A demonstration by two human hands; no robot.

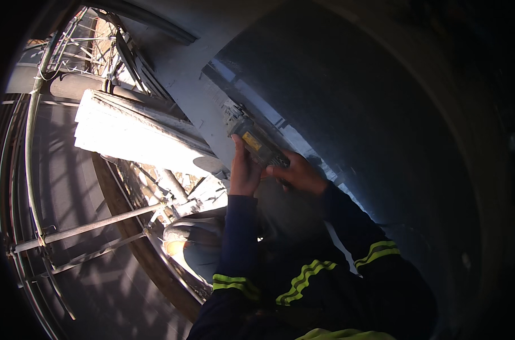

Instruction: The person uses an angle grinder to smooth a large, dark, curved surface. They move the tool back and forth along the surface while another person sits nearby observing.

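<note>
A person in dark navy sleeves (pixel 241 232) banded with yellow-green reflective strips gripped a grey, elongated handheld power tool (pixel 261 148) bearing a yellow label on its side. The left hand (pixel 244 174) was closed around the tool's left side, its thumb laid up along the casing, while the right hand (pixel 301 174) wrapped the near end from the right. The tool lay between the two hands and reached beyond them, its lighter metallic head (pixel 233 115) pointed to the far left, over or against a flat grey surface (pixel 192 65); whether the head touched it could not be told. Just right of the tool, a pale bluish-white strip (pixel 296 139) ran slantwise from the far left toward the near right, bordering a broad dark panel (pixel 348 102) that filled much of the right side in deep shadow. To the left, sunlight glared off a stack of flat, whitish boards (pixel 138 139). Beyond them stretched a thick grey cylindrical pipe (pixel 73 85), and slim metal scaffold tubes (pixel 32 147) stood and crossed at the far left, above a grey expanse (pixel 70 187) streaked with shadows.
</note>
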